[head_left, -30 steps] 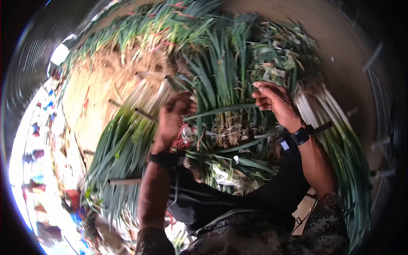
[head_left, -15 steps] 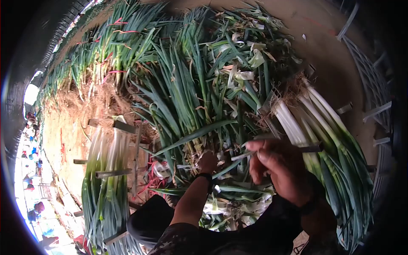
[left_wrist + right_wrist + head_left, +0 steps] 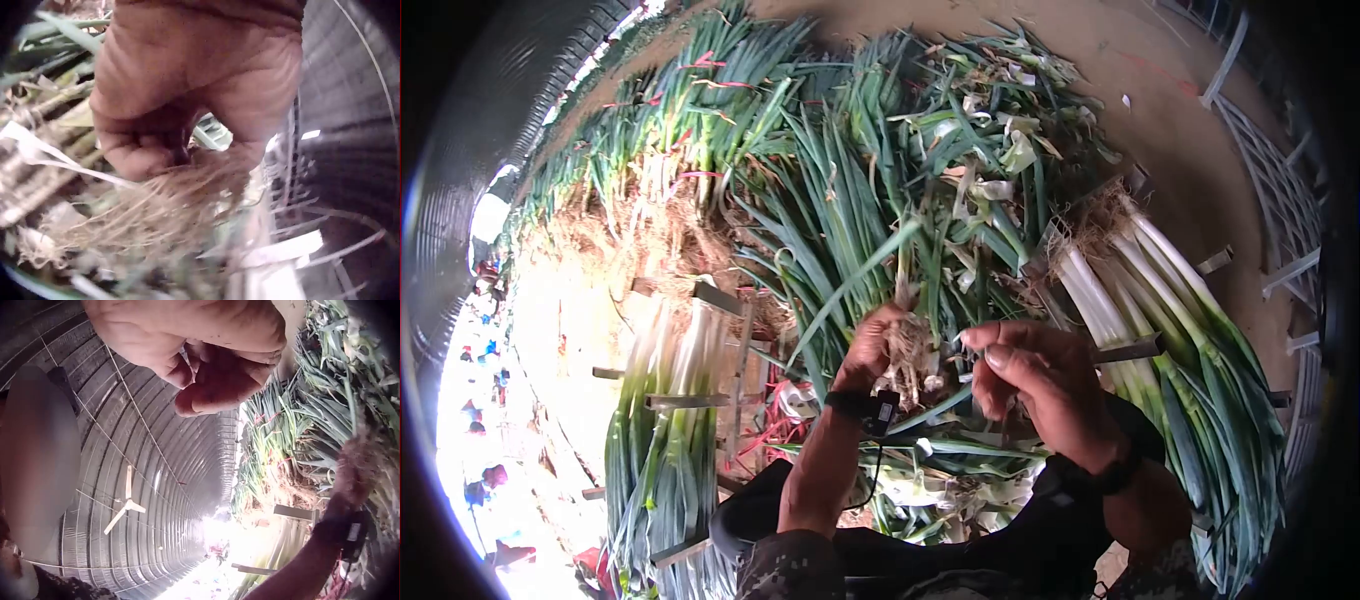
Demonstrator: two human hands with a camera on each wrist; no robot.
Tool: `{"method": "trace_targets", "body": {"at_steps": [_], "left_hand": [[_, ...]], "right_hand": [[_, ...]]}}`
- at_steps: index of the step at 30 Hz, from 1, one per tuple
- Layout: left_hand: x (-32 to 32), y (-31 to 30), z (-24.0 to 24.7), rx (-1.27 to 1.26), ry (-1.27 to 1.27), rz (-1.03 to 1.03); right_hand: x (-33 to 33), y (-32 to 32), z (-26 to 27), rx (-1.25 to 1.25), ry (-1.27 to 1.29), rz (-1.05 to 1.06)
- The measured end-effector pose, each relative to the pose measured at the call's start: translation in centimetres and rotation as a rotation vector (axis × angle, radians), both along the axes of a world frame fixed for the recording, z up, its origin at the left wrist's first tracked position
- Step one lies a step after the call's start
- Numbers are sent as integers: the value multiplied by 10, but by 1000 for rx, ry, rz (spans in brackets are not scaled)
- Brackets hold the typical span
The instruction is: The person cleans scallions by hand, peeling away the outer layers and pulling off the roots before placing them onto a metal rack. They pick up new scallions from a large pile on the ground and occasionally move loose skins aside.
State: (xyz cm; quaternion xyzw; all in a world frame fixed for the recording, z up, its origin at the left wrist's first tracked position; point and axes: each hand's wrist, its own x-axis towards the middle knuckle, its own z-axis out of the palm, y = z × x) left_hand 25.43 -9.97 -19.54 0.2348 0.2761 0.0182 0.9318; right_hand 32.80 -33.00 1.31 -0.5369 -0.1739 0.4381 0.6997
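My left hand (image 3: 870, 345) grips a green onion (image 3: 904, 285) close to its root end, over the middle heap. Its leaf slants up and away, and a tuft of pale brown roots (image 3: 144, 212) hangs under my curled fingers in the left wrist view. To the right of those roots, my right hand (image 3: 1040, 385) hovers with fingers loosely bent and the thumb near the index finger. Nothing shows between them in the right wrist view. Loose green onions (image 3: 840, 220) lie in the middle heap beyond my left hand.
Trimmed onions with white stems rest in metal racks, a left bundle (image 3: 665, 390) and a right bundle (image 3: 1170, 310). Tied bundles (image 3: 690, 120) with red string lie at the back left. Peeled leaf scraps (image 3: 1010, 150) are piled at the back right, more between my knees.
My left hand first swung down to the root ends in the middle heap, then came up gripping a green onion. My right hand moved lower and nearer to me, its fingers bent.
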Motion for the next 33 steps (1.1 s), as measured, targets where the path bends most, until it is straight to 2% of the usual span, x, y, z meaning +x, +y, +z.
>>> {"method": "trace_targets", "body": {"at_steps": [1, 2, 4, 6, 8, 9, 12, 13, 15, 17, 19, 20, 21, 22, 23, 24, 26, 29, 32, 33], "left_hand": [[-7, 2, 23, -152, -89, 30], [-16, -7, 52, -75, -63, 27], [-31, -1, -4, 272, -32, -131], [-54, -13, -16, 655, 183, -257], [-71, 4, -14, 628, 316, -338], [-80, 5, 16, 853, -46, -228], [-95, 4, 133, 815, -88, -146], [-110, 4, 160, 1136, -159, -204], [-137, -7, 215, 1168, -65, -162], [-171, -24, 252, 627, -26, -69], [-215, -27, 250, 1051, 50, -124], [-232, -30, 230, 931, -25, -102], [-238, -45, 236, 974, -80, -197], [-250, -60, 229, 791, -35, -236], [-263, -70, 207, 765, 44, -298], [-262, -81, 191, 906, 22, -394], [-247, -94, 160, 1386, 141, -738], [-228, -93, 148, 1443, 261, -804], [-209, -50, 139, 1450, -74, -288], [-198, -43, 152, 1407, -62, -116]], "right_hand": [[0, 2, 1, 17, -20, -8], [-1, 6, -3, 61, -2, -24], [-2, 13, -4, 70, -28, -66], [-1, 23, -5, 84, -13, -76], [-2, 27, -10, 109, 7, -100], [-1, 30, -13, 125, 8, -101], [-1, 37, -18, 147, 26, -112], [-2, 39, -16, 115, 23, -104], [-4, 45, -18, 93, 20, -77], [-9, 52, -25, 72, 43, -31], [-17, 62, -30, 49, 7, 37], [-20, 68, -34, 41, 0, 72], [-21, 74, -32, 16, 62, 126], [-22, 81, -37, 92, 104, 110], [-23, 92, -47, 166, 144, 90], [-22, 97, -49, 240, 182, 68], [-20, 96, -38, 292, 170, -61], [-21, 90, -39, 276, 30, 19], [-32, 92, -42, 294, -78, 151], [-39, 89, -36, 275, -127, 199]]}}
